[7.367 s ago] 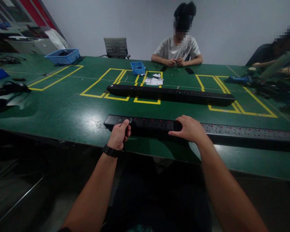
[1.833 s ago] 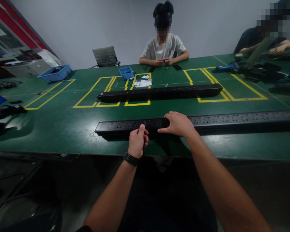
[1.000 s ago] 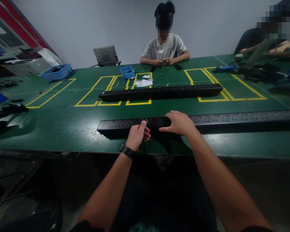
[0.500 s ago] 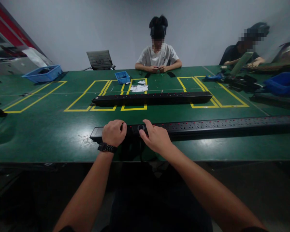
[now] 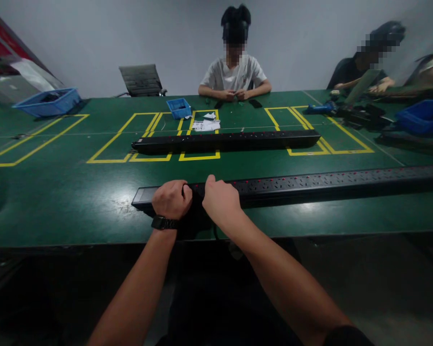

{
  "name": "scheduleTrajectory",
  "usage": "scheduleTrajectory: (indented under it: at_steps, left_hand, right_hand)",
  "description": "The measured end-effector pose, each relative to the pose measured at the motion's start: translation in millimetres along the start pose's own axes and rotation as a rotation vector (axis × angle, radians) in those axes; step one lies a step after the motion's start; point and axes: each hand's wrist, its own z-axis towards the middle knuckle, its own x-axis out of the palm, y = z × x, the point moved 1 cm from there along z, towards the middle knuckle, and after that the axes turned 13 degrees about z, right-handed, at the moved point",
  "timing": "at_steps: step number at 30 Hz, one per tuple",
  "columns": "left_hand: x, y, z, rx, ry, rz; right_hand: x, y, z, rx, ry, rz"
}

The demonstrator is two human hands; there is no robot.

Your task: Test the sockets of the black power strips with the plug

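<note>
A long black power strip (image 5: 310, 182) with red-marked sockets lies along the near edge of the green table (image 5: 75, 192). My left hand (image 5: 171, 199), a watch on its wrist, is closed over the strip near its left end. My right hand (image 5: 220, 202) sits right beside it, fingers curled down on the strip over a black plug that is mostly hidden. A thin cable (image 5: 215, 234) hangs below the table edge under that hand.
A second black power strip (image 5: 238, 142) lies across yellow floor-tape rectangles mid-table. Beyond it are a small blue bin (image 5: 179, 107), papers (image 5: 205, 126) and a seated person (image 5: 234, 77). More people and a blue bin (image 5: 422, 117) are at the right; another blue bin (image 5: 46, 101) far left.
My left hand left the plug in the strip and moved left to grip the strip's end. My right hand slid left along the strip and closed over the plug.
</note>
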Motion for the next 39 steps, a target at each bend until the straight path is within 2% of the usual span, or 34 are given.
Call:
scheduleTrajectory:
  at_steps: [8,12,15,17,20,22,25,28,32,39]
  left_hand:
    - [-3.1,-4.3,1.3,-0.020,0.014,0.029]
    - [-5.6,-4.9,3.1,-0.037,0.033,0.024]
    - [-6.6,-4.6,4.3,-0.035,0.057,0.012]
    - [-6.7,-4.2,4.6,-0.028,0.062,-0.008]
    - [-5.9,-3.4,3.7,-0.033,0.051,-0.032]
    - [-5.1,-3.2,2.6,-0.048,0.037,-0.040]
    - [-4.0,-3.2,1.1,-0.068,0.020,-0.056]
    - [-3.6,-3.3,0.5,-0.078,0.010,-0.064]
    - [-4.3,-3.1,0.8,-0.079,0.003,-0.063]
    - [-4.7,-2.5,2.0,-0.086,0.017,-0.087]
  right_hand:
    - [4.2,-6.7,-0.5,0.039,-0.023,-0.021]
    - [-0.6,-0.7,-5.6,0.045,-0.032,-0.014]
    - [-23.3,7.1,-14.8,0.008,-0.106,0.053]
    - [-45.2,6.4,-18.8,-0.067,-0.239,0.142]
    - [-69.4,-14.0,-16.0,-0.160,-0.369,0.276]
    - [-72.3,-37.3,-10.9,-0.198,-0.356,0.382]
    - [-60.4,-69.6,-7.2,-0.150,-0.284,0.443]
    - [-42.7,-82.3,-10.3,-0.128,-0.181,0.392]
    - [-28.4,-74.1,-15.2,-0.077,-0.133,0.253]
    - [-25.3,-43.8,-15.7,0.037,-0.066,-0.032]
